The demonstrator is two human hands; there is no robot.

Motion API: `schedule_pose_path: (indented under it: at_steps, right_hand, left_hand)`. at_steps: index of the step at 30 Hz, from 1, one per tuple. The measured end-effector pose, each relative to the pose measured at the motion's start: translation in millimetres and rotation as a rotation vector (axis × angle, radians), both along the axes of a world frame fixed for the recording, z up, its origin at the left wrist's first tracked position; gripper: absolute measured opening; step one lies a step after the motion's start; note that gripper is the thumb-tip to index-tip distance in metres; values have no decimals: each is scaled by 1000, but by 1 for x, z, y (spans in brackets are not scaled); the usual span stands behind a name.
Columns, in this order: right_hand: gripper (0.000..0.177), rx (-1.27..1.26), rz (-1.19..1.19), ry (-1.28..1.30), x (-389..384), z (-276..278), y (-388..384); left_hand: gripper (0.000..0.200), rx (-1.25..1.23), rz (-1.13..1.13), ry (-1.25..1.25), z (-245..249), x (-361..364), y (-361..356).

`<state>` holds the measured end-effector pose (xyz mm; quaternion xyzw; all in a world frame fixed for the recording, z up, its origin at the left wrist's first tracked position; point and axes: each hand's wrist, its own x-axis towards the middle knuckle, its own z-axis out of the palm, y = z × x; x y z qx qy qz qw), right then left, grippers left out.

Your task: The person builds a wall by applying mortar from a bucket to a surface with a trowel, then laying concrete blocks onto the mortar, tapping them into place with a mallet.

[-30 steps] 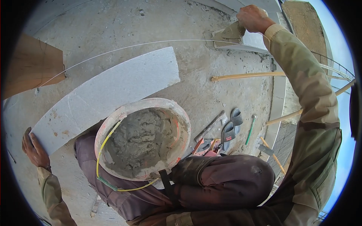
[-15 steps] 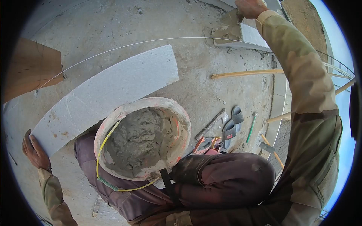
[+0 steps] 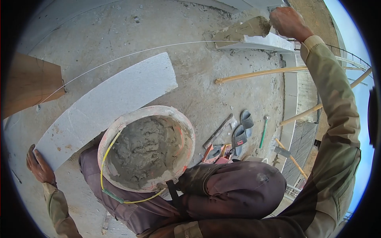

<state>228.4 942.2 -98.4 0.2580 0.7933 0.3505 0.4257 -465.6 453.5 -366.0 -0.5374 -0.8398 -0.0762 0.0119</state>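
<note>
My left hand [image 3: 41, 168] is at the lower left end of a long white block [image 3: 109, 103], its fingers closed about the corner. Far up on the right, my right hand [image 3: 289, 23] is wrapped round the handle of a mortar-covered trowel [image 3: 254, 27]; the handle is mostly hidden in the fist. The blade lies over another white block [image 3: 270, 41], whose left part is coated in grey mortar. Between my legs and the long block stands a round bucket [image 3: 186, 119] with wet mortar [image 3: 145, 150] inside and a yellow handle [image 3: 104, 166].
A taut white string [image 3: 147, 47] crosses above the long block. A brown board [image 3: 37, 83] stands at left. To the right lie grey sandals [image 3: 239, 139], a dark bar [image 3: 217, 131], a green-handled hammer [image 3: 264, 133] and wooden poles [image 3: 258, 74]. A mallet [image 3: 282, 152] lies near the slab's edge.
My right hand has moved right and slightly down, and the trowel's blade now shows over the mortared block. My left hand stays at the long block's end. The view has shifted slightly.
</note>
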Motion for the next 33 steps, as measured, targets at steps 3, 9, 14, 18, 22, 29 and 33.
schedule_pose_path:
  at_steps: [3,9,14,18,22,29,33]
  right_hand:
    - [17,146,-244,222,24,28,-24]
    - [33,247,-1006,846,61,-17,-204]
    - [35,54,-1379,1322,80,-203,-270]
    - [37,144,-1204,1386,38,-276,-251]
    - [38,103,-1247,1361,23,-283,-213]
    - [38,193,-1110,1409,42,-298,-146]
    - [38,136,-1131,1414,54,-304,-146]
  left_hand:
    - [44,6,4,-10,4,4,2]
    - [44,23,-7,-20,5,6,1]
    - [45,-2,-5,-6,9,8,4]
    - [48,13,-7,-15,12,13,8]
    - [48,18,23,-18,13,15,7]
    - [48,11,25,-39,17,21,10]
    - [49,18,18,-39,15,18,11]
